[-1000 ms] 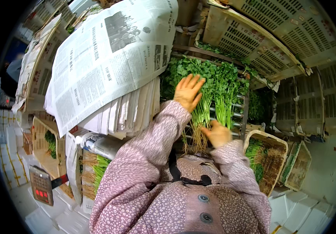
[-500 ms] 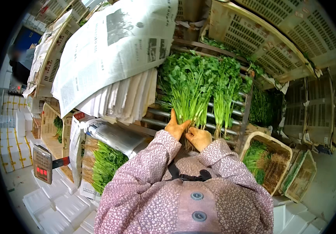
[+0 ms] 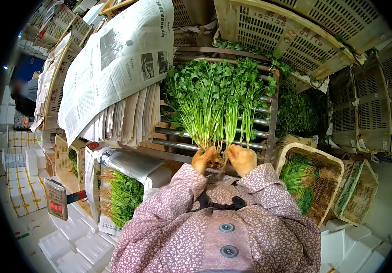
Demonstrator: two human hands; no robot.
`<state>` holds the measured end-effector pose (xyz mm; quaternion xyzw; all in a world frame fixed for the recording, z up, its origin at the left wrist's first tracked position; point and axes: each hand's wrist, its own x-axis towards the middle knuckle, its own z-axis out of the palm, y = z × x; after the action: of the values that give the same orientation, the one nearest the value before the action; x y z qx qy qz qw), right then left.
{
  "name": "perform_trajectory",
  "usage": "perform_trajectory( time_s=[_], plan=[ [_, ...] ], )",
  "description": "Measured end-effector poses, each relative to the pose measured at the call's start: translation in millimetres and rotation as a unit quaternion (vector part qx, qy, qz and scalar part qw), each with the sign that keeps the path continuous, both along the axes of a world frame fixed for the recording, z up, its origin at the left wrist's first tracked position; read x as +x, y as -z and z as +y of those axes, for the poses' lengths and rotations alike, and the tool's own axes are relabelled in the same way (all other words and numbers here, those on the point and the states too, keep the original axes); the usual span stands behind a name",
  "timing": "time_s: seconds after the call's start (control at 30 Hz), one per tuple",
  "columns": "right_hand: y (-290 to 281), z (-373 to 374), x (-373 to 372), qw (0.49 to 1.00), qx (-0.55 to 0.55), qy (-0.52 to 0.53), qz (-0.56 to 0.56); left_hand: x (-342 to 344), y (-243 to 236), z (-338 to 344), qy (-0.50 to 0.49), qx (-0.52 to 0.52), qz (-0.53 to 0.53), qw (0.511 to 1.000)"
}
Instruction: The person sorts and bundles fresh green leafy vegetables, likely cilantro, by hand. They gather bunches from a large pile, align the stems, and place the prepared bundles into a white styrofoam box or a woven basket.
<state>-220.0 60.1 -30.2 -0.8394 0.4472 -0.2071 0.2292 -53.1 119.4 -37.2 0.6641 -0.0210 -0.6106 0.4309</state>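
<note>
- Left hand (image 3: pixel 202 160), at the near edge of the rack (image 3: pixel 272 123): I read its thumb and fingers as closed on the root ends of the leafy greens (image 3: pixel 203 113), a hold that spares the leaves.
- Right hand (image 3: pixel 242 159), just beside it: fingertips pinched together on thin roots, by my view; the exact grip is partly hidden.
- Leafy greens: lying on the rack, roots toward the hands, leaves toward its far edge. Laid one way, they put all the roots within easy grip, I judge. Narrower bunches stand slightly apart at their right.
- Rack: metal bars with gaps between, likely so that loose soil and water can fall through.
- Paper stack (image 3: pixel 123 113), left of the rack, a newspaper sheet (image 3: pixel 114 68) spread on top; whether its edge overlaps the bars I cannot tell.
- Packed greens (image 3: pixel 130 200), nearer than the rack and to its left, paper alongside, probably as a liner.
- Plastic basket (image 3: pixel 340 175), right of the rack, holding more greens, roots grouped at one side.
- Slatted crate (image 3: pixel 278 34), beyond the rack, tilted up, perhaps to save floor space.
</note>
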Motion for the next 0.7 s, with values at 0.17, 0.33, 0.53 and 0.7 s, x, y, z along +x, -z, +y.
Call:
perform_trajectory(
  time_s=[0.17,0.33,0.53,0.7],
  plan=[
    [13.0,2.6,-6.9,0.997,0.064,-0.038,0.013,-19.6,17.0,-30.5,-0.008,-0.021,0.101,0.995],
    [16.3,-20.9,-13.6,0.975,0.209,0.071,0.006,-12.7,36.5,-11.1,0.152,-0.026,-0.008,0.988],
    [24.4,-31.5,-3.7,0.975,0.216,0.051,-0.033,-28.3,35.1,-12.8,0.145,-0.053,0.030,0.988],
    [6.2,-34.6,-18.0,0.965,0.264,-0.008,0.007,-17.8,54.6,-22.5,0.139,0.013,0.223,0.965]
  ],
)
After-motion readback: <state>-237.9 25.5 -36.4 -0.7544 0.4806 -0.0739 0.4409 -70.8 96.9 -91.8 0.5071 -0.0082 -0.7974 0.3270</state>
